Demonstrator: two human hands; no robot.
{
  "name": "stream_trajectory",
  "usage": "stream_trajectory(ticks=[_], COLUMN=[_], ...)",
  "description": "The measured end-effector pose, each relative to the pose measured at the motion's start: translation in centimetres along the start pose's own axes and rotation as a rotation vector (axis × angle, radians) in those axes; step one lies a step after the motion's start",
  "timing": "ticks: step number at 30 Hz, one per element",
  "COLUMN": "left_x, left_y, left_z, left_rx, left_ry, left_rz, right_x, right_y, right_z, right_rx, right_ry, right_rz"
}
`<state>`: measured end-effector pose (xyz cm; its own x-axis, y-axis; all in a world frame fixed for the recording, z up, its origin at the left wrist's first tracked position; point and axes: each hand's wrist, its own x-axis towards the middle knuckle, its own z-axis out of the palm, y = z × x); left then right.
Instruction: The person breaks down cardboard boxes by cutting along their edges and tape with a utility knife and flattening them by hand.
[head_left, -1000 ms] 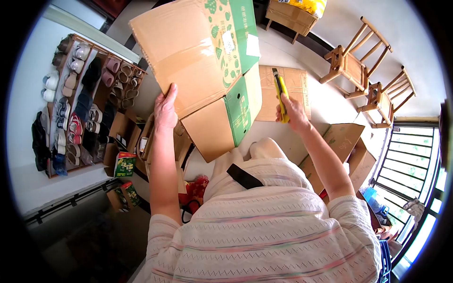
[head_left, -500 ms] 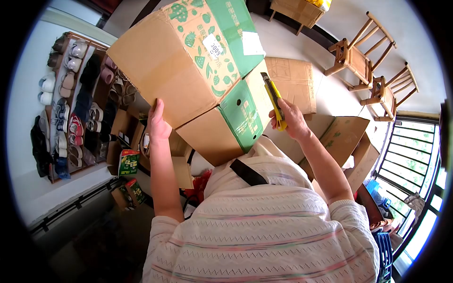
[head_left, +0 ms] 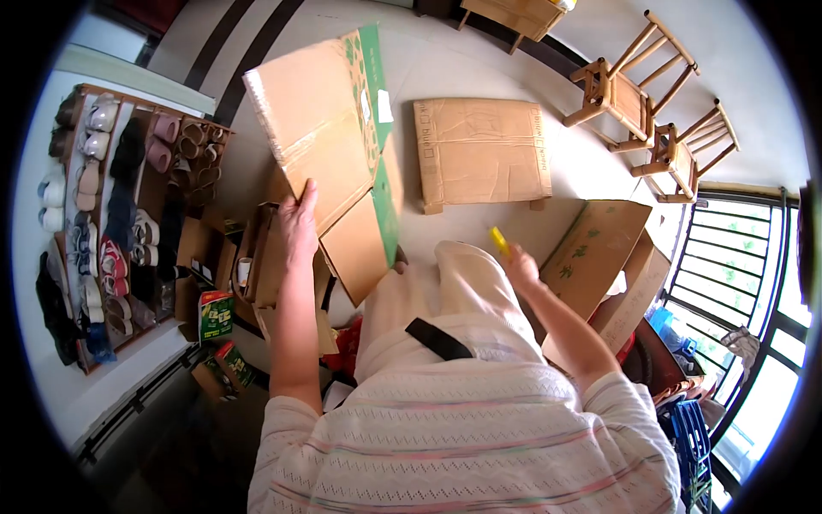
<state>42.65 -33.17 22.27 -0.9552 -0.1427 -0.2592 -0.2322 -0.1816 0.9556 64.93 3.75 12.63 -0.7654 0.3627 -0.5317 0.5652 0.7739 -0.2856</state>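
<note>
While a shoe rack (head_left: 152,190) loaded with footwear lines the left wall, two bamboo chairs, one farther (head_left: 629,96) and one nearer (head_left: 681,160), stand on the right. A low stand (head_left: 514,17) sits at the far edge. Flat on the floor beyond the knees lies a brown cardboard piece (head_left: 484,154), apart from both hands. An open carton (head_left: 591,244) stands just right of the legs, close to the right forearm; beyond it is a barred door (head_left: 728,257). On the left, another open box (head_left: 205,240) and a green pack (head_left: 216,314) crowd the space between the rack and the left forearm.

The printed cardboard (head_left: 321,141), creased across and green along its right side, is held up at the left, its near corner close to the lap. The left hand (head_left: 298,224) pinches its left edge, thumb over the rim; the other fingers are partly hidden. The right hand (head_left: 520,267), well apart from that cardboard, has its fingers curled around a yellow cutter (head_left: 499,240) pointing away; whether its blade is out, I cannot tell.
</note>
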Motion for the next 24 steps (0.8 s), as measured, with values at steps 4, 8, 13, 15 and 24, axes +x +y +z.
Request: stream_trajectory(ticks=[4, 8, 13, 15, 24], left_x=[1.5, 4.1, 6.8, 7.7, 4.8], left_y=[-3.6, -7.9, -12.5, -15.2, -35.3], left_z=[4.4, 8.2, 16.7, 21.0, 38.5], left_rx=[0.16, 0.283, 0.647, 0.682, 1.172], left_ry=[-0.074, -0.131, -0.131, -0.136, -0.585], left_rz=[0.052, 0.127, 0.366, 0.53, 0.618], right_x=[-3.5, -4.6, -1.1, -0.2, 2.6], right_y=[-0.3, 3.1, 8.4, 11.2, 15.9], right_z=[2.5, 4.4, 2.9, 4.0, 4.6], right_rx=[-0.17, -0.361, -0.376, -0.444, -0.309], right_ry=[-0.243, -0.388, -0.405, -0.405, -0.364], right_rz=[0.033, -0.062, -0.073, -0.125, -0.125])
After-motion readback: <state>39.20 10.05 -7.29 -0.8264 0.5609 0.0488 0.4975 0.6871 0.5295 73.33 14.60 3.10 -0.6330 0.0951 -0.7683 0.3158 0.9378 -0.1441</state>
